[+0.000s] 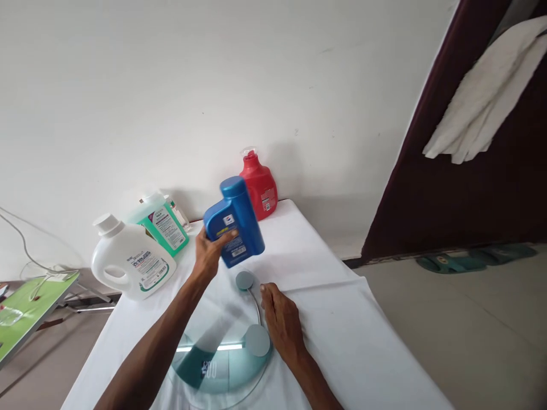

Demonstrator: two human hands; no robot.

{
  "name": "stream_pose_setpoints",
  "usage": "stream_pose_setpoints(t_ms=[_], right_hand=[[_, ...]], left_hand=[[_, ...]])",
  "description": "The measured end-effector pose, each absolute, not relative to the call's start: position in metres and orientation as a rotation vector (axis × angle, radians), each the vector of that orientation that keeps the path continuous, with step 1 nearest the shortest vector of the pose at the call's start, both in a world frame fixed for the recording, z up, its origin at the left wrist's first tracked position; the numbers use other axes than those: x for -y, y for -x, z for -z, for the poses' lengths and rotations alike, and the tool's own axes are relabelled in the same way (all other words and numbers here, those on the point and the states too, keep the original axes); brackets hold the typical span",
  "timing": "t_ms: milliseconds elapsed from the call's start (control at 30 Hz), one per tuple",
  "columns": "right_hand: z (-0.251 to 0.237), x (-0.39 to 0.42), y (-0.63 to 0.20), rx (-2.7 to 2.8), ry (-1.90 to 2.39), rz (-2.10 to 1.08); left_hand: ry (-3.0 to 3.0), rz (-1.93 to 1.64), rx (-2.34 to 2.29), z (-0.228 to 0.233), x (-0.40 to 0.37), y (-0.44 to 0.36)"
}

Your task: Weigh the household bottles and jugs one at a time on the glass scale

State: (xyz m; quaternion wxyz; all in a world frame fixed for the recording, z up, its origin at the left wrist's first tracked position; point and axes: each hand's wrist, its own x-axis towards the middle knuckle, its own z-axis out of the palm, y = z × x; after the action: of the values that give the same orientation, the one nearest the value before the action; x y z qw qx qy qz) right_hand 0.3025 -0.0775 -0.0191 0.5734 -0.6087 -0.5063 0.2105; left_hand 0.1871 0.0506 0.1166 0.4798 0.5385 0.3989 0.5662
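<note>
My left hand (209, 253) grips a blue plastic bottle (239, 222) by its lower left side, thumb across the printed label. The bottle is capped, tilts slightly, and hangs above the far end of a round glass weighing scale (231, 370). Digits show on the scale's display (209, 369), though I cannot read them surely. Two grey round pads, one at the scale's right and one beyond it, are joined by a curved metal rod (255, 304). Just right of that rod, my right hand (282, 319) is curled into a fist at the white cloth, with nothing visible in it.
Along the wall stand a red pump bottle (265, 196), a green-liquid bottle (168, 228) and a white detergent jug (132, 259). A white cloth (342, 319) covers the table. At left is a green-topped table (29, 313) with cables; slippers (453, 263) lie on the floor right.
</note>
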Motion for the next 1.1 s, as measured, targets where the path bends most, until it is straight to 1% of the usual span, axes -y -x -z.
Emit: stream_pose_setpoints(t_ms=[200,333,467,600,700,900,1000,1100], right_hand=[[0.017,0.082,-0.304,1.178,1.448,-0.500],[0.019,0.082,-0.302,1.160,1.454,-0.472],[0.021,0.083,-0.302,1.162,1.486,-0.467],[0.018,0.084,-0.303,1.153,1.497,-0.526],[0.016,0.085,-0.305,1.141,1.516,-0.585],[0.016,0.088,-0.313,1.156,1.618,-0.711],[0.014,0.086,-0.318,1.173,1.714,-0.760],[0.011,0.082,-0.321,1.195,1.800,-0.780]], left_hand=[[-1.340,-1.358,-0.893,-0.100,-0.131,-0.282],[-1.335,-1.384,-0.917,-0.084,-0.159,-0.314],[-1.304,-1.410,-0.924,-0.063,-0.173,-0.328],[-1.338,-1.430,-0.932,-0.046,-0.178,-0.330],[-1.397,-1.457,-0.973,-0.043,-0.178,-0.327],[-1.495,-1.282,-1.192,-0.047,-0.173,-0.317],[-1.583,-1.268,-1.248,-0.049,-0.164,-0.296],[-1.736,-1.326,-1.209,-0.057,-0.130,-0.248]])
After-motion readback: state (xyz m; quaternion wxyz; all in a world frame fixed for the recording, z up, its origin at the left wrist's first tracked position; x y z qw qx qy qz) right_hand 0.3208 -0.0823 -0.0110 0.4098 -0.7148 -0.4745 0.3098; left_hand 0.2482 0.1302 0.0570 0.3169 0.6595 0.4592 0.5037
